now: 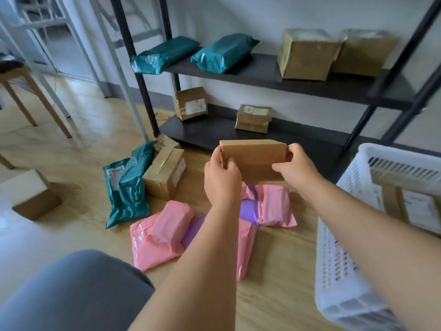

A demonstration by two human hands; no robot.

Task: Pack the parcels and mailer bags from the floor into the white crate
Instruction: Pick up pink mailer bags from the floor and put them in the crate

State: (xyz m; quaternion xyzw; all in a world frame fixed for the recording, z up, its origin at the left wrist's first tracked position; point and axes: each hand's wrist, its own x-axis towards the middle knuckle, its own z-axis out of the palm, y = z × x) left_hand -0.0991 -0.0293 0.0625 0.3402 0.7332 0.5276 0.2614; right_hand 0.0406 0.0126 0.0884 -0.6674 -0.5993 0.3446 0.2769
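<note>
Your left hand [220, 180] and right hand [296, 170] grip the brown parcel [254, 158] by its ends, fingers curled round it, above the pink mailer bags [162, 232] on the floor [286, 271]. Swing it low toward the white crate [334, 271] and a corner may catch the rim, breaking your hold

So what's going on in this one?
A person holds a plain brown cardboard box up with both hands, the left hand at its left end, the right hand at its right. The white slatted plastic crate already holds a labelled parcel. On the floor lie pink mailer bags, teal mailer bags and a taped cardboard box.
</note>
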